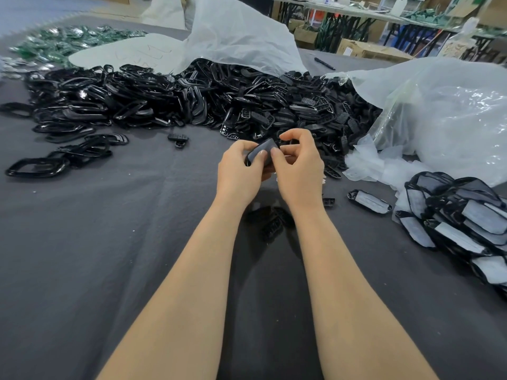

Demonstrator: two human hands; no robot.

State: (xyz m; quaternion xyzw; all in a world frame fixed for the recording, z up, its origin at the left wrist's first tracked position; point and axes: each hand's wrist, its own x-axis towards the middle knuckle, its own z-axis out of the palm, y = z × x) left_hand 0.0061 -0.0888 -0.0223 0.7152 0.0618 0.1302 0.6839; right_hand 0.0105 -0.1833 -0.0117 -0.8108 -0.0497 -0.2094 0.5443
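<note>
My left hand (238, 171) and my right hand (297, 165) meet over the middle of a dark grey cloth-covered table (109, 256). Both grip one small black plastic part (263, 152) with a grey face, held between thumbs and fingers just above the cloth. My fingers hide most of the part. Under my wrists lies another black slotted piece (274, 226) on the cloth.
A big heap of black plastic frames and slotted shells (192, 102) spills from a white plastic bag (241, 37) behind my hands. A stack of grey-faced finished pieces (461, 215) lies at right, beside a clear bag (444, 111). Green parts (68, 42) lie far left.
</note>
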